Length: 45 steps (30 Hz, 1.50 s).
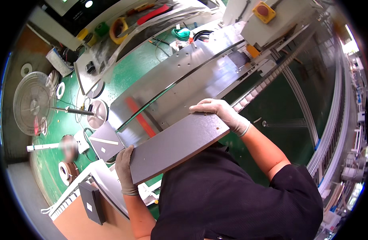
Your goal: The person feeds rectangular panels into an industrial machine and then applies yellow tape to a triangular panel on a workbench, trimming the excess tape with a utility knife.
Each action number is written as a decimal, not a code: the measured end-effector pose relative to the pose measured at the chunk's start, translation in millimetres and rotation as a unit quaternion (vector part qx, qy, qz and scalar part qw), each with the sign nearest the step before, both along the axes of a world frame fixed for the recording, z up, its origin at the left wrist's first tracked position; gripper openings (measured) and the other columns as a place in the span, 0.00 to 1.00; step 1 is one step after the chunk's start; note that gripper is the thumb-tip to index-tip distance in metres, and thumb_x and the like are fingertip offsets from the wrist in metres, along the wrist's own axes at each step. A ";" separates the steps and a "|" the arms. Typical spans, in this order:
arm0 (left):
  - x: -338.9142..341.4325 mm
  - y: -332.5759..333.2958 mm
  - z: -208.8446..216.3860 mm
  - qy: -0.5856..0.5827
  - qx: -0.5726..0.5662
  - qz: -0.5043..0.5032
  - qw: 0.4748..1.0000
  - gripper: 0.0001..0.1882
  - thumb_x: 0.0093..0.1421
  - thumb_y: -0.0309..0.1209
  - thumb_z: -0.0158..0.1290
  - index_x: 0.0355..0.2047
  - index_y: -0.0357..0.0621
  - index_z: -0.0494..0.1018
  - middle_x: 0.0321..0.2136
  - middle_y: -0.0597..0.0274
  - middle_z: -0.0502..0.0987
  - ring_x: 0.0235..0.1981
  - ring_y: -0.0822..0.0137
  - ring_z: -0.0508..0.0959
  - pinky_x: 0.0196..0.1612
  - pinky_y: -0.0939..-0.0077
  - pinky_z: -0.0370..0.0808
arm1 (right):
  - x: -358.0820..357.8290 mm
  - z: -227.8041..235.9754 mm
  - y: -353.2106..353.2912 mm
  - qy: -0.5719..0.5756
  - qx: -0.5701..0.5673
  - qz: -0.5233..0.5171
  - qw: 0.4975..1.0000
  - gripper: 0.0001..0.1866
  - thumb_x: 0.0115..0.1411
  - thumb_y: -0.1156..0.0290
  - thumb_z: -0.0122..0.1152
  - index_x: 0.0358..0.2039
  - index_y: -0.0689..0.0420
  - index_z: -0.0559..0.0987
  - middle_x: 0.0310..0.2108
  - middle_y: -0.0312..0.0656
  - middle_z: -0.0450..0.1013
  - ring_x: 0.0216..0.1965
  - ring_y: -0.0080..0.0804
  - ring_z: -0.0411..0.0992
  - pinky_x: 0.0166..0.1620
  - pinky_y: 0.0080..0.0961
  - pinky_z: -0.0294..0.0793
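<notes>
A dark grey rectangular board is held level in front of my body, with small holes near its right end. My left hand, in a pale work glove, grips the board's left end. The gloved right hand is closed over the far corner of its right end. Both thumbs or fingertips under the board are hidden. Just beyond the board lies a shiny metal machine table with a long slot and a red strip on it.
Left of me, dark grey boards lie on a brown surface. A fan stands at far left, near rolls of edging tape. Beyond the machine is a red-and-yellow emergency button. A roller rail runs along the right.
</notes>
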<state>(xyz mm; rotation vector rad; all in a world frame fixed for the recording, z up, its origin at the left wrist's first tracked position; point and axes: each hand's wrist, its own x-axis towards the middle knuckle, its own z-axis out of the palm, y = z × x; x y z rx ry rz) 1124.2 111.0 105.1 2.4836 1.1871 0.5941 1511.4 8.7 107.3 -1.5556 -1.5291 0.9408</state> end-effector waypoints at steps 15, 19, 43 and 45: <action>142.9 20.5 -43.8 0.046 -0.352 0.040 0.934 0.28 0.70 0.54 0.47 0.27 0.40 0.70 0.19 0.55 0.74 0.20 0.58 0.76 0.28 0.61 0.71 | 42.3 -76.5 -12.6 0.441 0.002 -0.436 0.785 0.25 0.68 0.64 0.60 0.60 0.62 0.68 0.42 0.42 0.74 0.38 0.26 0.75 0.40 0.21 0.77; 175.8 15.8 -15.3 0.155 -0.239 -0.049 0.957 0.25 0.63 0.53 0.56 0.26 0.42 0.70 0.21 0.52 0.77 0.29 0.50 0.80 0.32 0.56 0.72 | 40.1 -83.4 -17.5 0.440 0.024 -0.405 0.801 0.34 0.68 0.74 0.57 0.70 0.63 0.56 0.58 0.46 0.68 0.52 0.32 0.73 0.53 0.28 0.77; 524.7 2.2 -67.5 0.152 -0.079 -0.210 0.963 0.28 0.63 0.60 0.50 0.28 0.46 0.77 0.28 0.50 0.82 0.34 0.46 0.82 0.36 0.53 0.76 | 195.8 -108.0 -25.6 0.335 0.140 -0.490 0.793 0.40 0.63 0.78 0.51 0.74 0.59 0.50 0.73 0.56 0.53 0.71 0.39 0.57 0.63 0.32 0.68; 535.3 5.6 -53.7 0.146 -0.135 -0.224 0.954 0.26 0.64 0.56 0.52 0.30 0.44 0.77 0.30 0.48 0.81 0.37 0.45 0.81 0.39 0.53 0.76 | 197.8 -117.3 -25.5 0.292 0.171 -0.494 0.801 0.37 0.64 0.78 0.51 0.73 0.60 0.53 0.68 0.56 0.61 0.65 0.38 0.66 0.60 0.29 0.71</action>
